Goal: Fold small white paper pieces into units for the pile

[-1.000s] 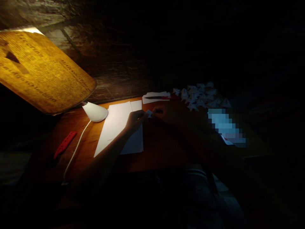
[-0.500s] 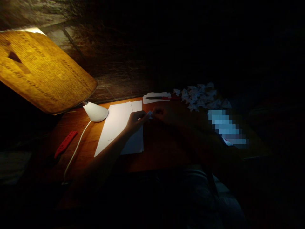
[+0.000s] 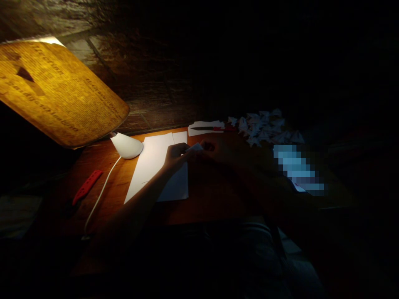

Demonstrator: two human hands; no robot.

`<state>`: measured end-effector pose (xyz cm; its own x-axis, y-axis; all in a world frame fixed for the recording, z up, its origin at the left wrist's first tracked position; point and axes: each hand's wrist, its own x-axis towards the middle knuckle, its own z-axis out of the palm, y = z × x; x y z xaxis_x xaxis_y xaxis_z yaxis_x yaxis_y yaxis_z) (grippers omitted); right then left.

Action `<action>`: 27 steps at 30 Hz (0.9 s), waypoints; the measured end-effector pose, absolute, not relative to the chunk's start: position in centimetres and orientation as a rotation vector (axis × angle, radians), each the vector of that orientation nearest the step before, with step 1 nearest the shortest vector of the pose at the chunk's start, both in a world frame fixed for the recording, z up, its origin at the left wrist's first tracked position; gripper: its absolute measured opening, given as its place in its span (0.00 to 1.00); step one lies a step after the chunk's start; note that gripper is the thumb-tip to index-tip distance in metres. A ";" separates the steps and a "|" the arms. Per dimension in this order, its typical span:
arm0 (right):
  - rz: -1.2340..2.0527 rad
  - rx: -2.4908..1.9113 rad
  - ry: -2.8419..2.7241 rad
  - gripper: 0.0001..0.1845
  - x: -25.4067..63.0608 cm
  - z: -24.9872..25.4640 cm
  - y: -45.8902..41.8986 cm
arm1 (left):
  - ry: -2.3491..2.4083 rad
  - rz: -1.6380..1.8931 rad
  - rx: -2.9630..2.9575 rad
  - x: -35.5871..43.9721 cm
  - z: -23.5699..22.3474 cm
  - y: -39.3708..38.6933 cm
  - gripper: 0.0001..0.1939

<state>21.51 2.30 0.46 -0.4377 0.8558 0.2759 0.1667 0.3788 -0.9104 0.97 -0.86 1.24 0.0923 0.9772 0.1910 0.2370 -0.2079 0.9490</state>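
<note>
A small folded piece of white paper (image 3: 195,147) is pinched between my two hands above the table. My left hand (image 3: 177,153) is closed on its left side, lit by the lamp. On its right side my right hand (image 3: 212,148) is closed too, its fingers dim in shadow. Beneath and left of my left hand lie large white paper sheets (image 3: 152,160). Behind my hands, a knife (image 3: 202,128) with a dark blade and red handle rests on some cut paper (image 3: 199,123). Several folded paper shapes (image 3: 262,126) sit in a pile at the back right.
A lamp with a printed shade (image 3: 62,91) and white base (image 3: 126,146) stands at the left, its white cord (image 3: 101,195) running to the front edge. A red power strip (image 3: 87,185) lies nearby. A blurred-out bright object (image 3: 297,168) rests at the right.
The folded paper in my fingers has turned and now shows a wider, flatter white face. My hands stay close together in nearly the same place.
</note>
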 end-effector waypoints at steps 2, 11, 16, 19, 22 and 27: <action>1.107 -0.890 -1.853 0.12 21.5 0.4 2.3 | 1.242 1.181 1.583 1.1 1.5 -1.1 0.25; 1.120 -0.929 -1.801 0.12 21.6 0.5 2.7 | 1.211 1.211 1.533 0.9 1.7 -1.3 0.23; 1.079 -0.923 -1.795 0.11 21.7 0.7 2.8 | 1.140 1.285 1.500 0.7 1.3 -1.0 0.25; 1.099 -0.926 -1.783 0.11 21.7 0.7 2.8 | 1.149 1.290 1.510 0.7 1.3 -0.8 0.25; 1.109 -0.912 -1.767 0.11 21.7 0.7 2.8 | 1.145 1.313 1.513 0.7 1.4 -0.9 0.24; 1.164 -0.858 -1.752 0.13 21.7 1.1 2.6 | 1.090 1.323 1.489 0.8 1.7 -1.2 0.22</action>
